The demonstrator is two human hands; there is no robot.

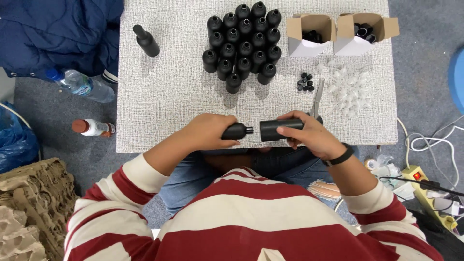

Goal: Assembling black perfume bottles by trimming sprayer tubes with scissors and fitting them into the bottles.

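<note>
1. Your left hand [209, 131] is wrapped around a small black bottle [237, 131], fingers curled fully about its body so that only the shoulder and open neck stick out, pointing to the right.
2. Your right hand [309, 133] grips a black cylinder cap [280, 129], fingers closed over its far end, with its open end facing the bottle's neck.
3. The bottle and the cap lie on one line above the near edge of the table [169, 96], their ends just apart and not touching.
4. Farther back on the table stands a tight cluster of black bottles [242, 46], all upright with open necks.
5. One capped black bottle [146, 40] stands alone near the table's far left side, well apart from the cluster.
6. At the far right sit two open white boxes [333, 36] with black parts inside.
7. A small heap of black caps [305, 81] lies in front of the boxes, beside a scatter of clear plastic pieces [345, 84].
8. Scissors [317, 99] lie just beyond your right hand.
9. On the floor to the left lie two plastic drink bottles [82, 104].
</note>
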